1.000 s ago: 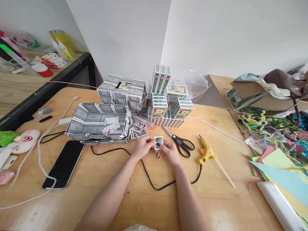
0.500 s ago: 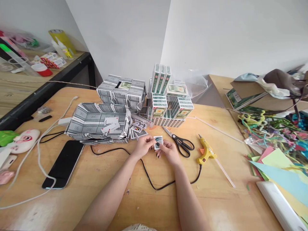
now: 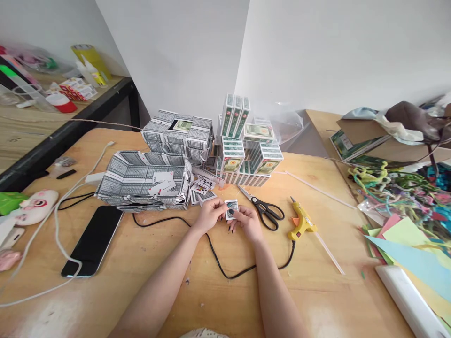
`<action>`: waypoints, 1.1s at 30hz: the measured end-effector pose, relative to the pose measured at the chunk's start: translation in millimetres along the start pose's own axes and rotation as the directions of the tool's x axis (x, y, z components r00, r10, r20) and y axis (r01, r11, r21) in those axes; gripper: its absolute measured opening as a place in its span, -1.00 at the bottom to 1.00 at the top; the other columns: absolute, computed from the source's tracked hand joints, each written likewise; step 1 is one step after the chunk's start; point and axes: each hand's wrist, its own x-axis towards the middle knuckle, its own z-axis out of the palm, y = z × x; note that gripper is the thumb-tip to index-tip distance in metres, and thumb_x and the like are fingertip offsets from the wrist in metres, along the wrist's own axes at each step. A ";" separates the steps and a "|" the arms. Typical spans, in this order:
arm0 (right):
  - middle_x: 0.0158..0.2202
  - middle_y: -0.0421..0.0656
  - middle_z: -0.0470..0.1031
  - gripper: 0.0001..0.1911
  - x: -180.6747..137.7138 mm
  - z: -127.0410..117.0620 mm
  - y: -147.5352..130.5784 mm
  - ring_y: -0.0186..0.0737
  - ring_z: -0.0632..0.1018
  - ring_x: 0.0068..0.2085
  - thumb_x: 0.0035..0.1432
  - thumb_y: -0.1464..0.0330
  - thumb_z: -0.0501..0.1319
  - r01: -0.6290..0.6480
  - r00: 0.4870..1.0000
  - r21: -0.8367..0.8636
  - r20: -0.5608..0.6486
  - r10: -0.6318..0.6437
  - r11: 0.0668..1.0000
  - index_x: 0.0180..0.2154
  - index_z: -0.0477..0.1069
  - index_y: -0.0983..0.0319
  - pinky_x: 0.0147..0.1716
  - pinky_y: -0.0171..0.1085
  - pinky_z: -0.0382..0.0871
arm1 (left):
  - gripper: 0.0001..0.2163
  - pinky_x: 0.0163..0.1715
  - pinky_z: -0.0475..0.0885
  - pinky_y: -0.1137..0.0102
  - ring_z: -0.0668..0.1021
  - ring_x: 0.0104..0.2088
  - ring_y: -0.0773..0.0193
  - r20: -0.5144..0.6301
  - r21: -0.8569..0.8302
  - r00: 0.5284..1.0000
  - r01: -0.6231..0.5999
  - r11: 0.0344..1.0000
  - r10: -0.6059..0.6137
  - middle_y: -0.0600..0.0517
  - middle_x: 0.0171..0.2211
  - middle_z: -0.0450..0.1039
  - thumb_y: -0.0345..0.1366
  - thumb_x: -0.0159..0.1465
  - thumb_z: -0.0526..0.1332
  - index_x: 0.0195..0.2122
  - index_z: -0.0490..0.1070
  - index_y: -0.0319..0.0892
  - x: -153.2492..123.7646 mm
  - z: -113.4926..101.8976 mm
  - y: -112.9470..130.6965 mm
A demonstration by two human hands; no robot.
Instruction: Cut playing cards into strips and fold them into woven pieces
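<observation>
Between both hands is a small patterned playing card [image 3: 231, 205], its back turned up; it looks folded. My left hand [image 3: 210, 215] pinches its left edge. My right hand [image 3: 247, 221] grips its lower right part, thumb on top. Just beyond my left hand lie loose playing cards [image 3: 205, 183] beside an open box made of playing cards [image 3: 141, 180], with cut pieces inside it. Black-handled scissors [image 3: 267, 209] rest right of my right hand. Farther right lies a yellow glue gun [image 3: 302, 220], its black cord running under my forearms.
Stacked card boxes [image 3: 232, 155] stand at the back, beside another card-covered box [image 3: 179, 134]. A phone [image 3: 92, 241] and white cable [image 3: 58, 225] lie at left. Coloured paper [image 3: 416, 244], pipe cleaners [image 3: 398, 188] and a white bar-shaped object [image 3: 410, 300] fill the right side.
Almost nothing differs. Both hands keep hold of the card in the same place, with only a tiny shift of the right fingers.
</observation>
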 end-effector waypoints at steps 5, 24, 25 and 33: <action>-0.63 -0.15 0.50 -0.80 1.8 -1.0 3.4 -0.31 0.46 -0.72 -0.06 0.29 0.25 -0.017 1.000 0.032 -0.009 0.017 0.999 -0.52 0.38 0.32 -0.79 -0.42 0.30 | -0.73 -0.61 0.15 0.51 0.24 -0.66 0.47 0.008 -0.016 1.000 0.000 1.000 0.001 0.17 -0.70 0.19 -0.22 0.12 0.13 -0.65 0.19 -0.22 -0.4 0.1 -1.4; -0.72 -0.25 0.40 -0.75 0.1 4.7 3.1 -0.37 0.36 -0.80 -0.02 0.24 0.19 0.023 0.998 -0.025 -0.060 -0.024 0.999 -0.53 0.35 0.30 -0.89 -0.44 0.18 | -0.76 -0.60 0.16 0.52 0.26 -0.64 0.47 -0.030 0.017 0.998 -0.052 0.998 0.053 0.18 -0.69 0.21 -0.23 0.12 0.14 -0.62 0.19 -0.22 -0.8 3.1 -2.6; -0.73 -0.26 0.38 -0.75 0.0 4.9 2.9 -0.38 0.35 -0.81 -0.02 0.23 0.19 0.030 0.997 -0.040 -0.069 -0.033 0.999 -0.54 0.34 0.30 -0.90 -0.45 0.15 | -0.76 -0.59 0.16 0.52 0.26 -0.64 0.47 -0.032 0.020 0.998 -0.056 0.998 0.056 0.17 -0.69 0.21 -0.23 0.12 0.14 -0.62 0.19 -0.22 -1.0 3.3 -2.4; -0.81 -0.33 0.25 -0.69 -2.5 6.5 3.2 -0.50 0.17 -0.86 0.02 0.20 0.15 0.066 0.979 -0.176 -0.178 -0.098 0.982 -0.58 0.32 0.29 -0.93 -0.47 -0.07 | -0.74 -0.59 0.18 0.52 0.29 -0.63 0.46 -0.032 0.025 0.998 -0.052 0.998 0.053 0.16 -0.68 0.24 -0.21 0.12 0.15 -0.62 0.20 -0.22 -2.1 5.1 -0.7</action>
